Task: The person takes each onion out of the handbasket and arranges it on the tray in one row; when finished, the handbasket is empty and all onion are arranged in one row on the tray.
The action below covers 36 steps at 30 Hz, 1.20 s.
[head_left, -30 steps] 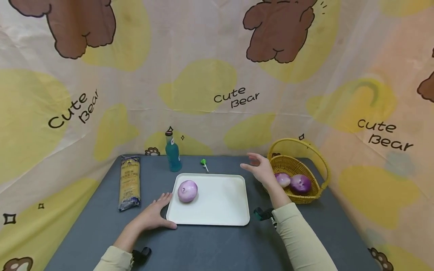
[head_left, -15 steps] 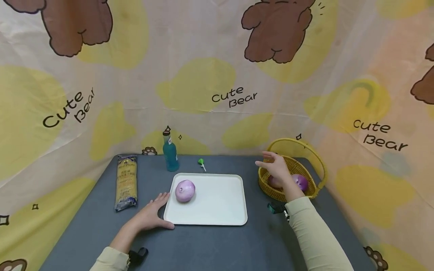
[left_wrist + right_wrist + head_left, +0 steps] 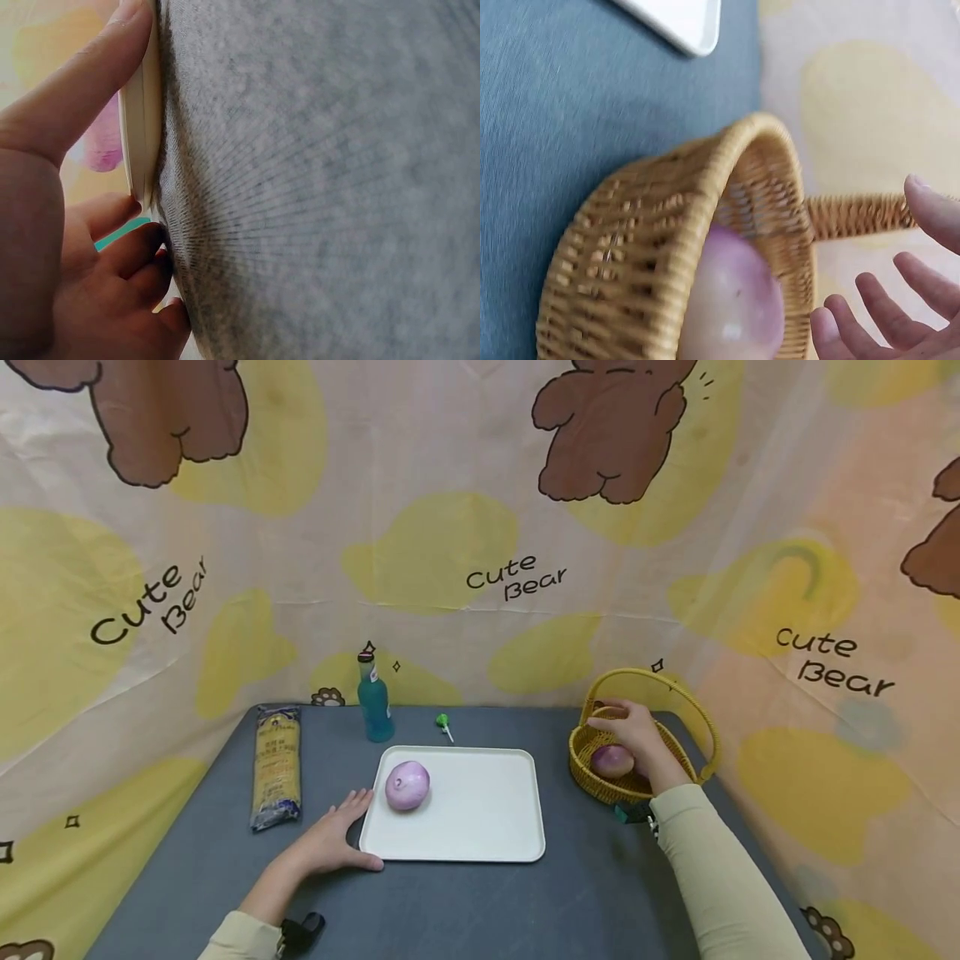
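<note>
On the white tray (image 3: 480,818) sits one purple onion (image 3: 407,786), toward its left side. My left hand (image 3: 330,839) rests at the tray's left edge, thumb at the near corner and fingers spread along the side; the left wrist view shows thumb and a fingertip touching the rim. Above the wicker basket (image 3: 600,789) hovers my right hand (image 3: 637,735), its fingers apart and holding nothing. A second onion (image 3: 739,300) lies in the basket below that hand. Another onion there is mostly hidden behind the hand in the head view.
A yellow packet (image 3: 277,768) lies at the table's left. Toward the back stand a blue bottle (image 3: 375,702) and, lying beside it, a green lollipop (image 3: 444,725). The basket's tall handle (image 3: 693,697) arches over it, and a printed cloth hangs behind the table.
My right hand has moved right, from the basket's left side to over its inside. The left hand stays at the tray's edge. The view has shifted slightly.
</note>
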{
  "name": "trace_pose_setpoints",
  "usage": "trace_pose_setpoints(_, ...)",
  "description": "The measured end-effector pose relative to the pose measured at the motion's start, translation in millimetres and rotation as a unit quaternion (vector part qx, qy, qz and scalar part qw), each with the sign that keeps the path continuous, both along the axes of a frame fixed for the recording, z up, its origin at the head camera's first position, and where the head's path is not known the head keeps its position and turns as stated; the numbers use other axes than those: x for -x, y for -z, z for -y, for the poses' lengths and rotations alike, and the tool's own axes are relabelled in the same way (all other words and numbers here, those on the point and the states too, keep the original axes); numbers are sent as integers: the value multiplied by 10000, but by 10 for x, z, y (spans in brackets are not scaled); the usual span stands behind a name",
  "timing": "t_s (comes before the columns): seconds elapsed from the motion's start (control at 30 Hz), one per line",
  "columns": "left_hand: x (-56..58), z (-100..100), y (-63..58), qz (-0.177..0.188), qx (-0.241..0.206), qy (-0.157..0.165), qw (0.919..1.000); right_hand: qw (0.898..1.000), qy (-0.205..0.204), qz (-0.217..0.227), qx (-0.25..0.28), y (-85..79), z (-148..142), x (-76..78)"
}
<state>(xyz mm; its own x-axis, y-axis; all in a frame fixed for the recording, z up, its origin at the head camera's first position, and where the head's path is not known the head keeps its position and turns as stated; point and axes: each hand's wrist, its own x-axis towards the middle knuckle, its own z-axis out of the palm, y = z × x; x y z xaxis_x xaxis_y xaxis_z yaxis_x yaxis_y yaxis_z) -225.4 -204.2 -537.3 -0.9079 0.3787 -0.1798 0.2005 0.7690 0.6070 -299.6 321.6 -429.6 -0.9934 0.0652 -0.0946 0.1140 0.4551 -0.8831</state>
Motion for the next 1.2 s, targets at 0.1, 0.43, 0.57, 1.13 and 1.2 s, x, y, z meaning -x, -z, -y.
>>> trace_pose_setpoints(0.1, -4, 4, 2, -3, 22, -8, 10000, 9998, -46, 169, 135, 20, -59, 40)
trace_pose_setpoints(0.43, -26, 16, 23, 26, -9, -68, 10000, 9922, -429, 455, -1074, 37, -255, 136)
trace_pose_setpoints(0.57, -11, 14, 31, -12, 8, -49, 10000, 9905, -628, 581, -1080, 61, -296, 141)
trace_pose_setpoints(1.13, -8, 2, 38, -50, -10, -24, 10000, 9612, -2051, 920, -1600, 95, -464, 152)
trace_pose_setpoints(1.2, -13, 5, 44, -62, -5, -28, 10000, 9562, -2158, 1098, -1645, 87, -476, 168)
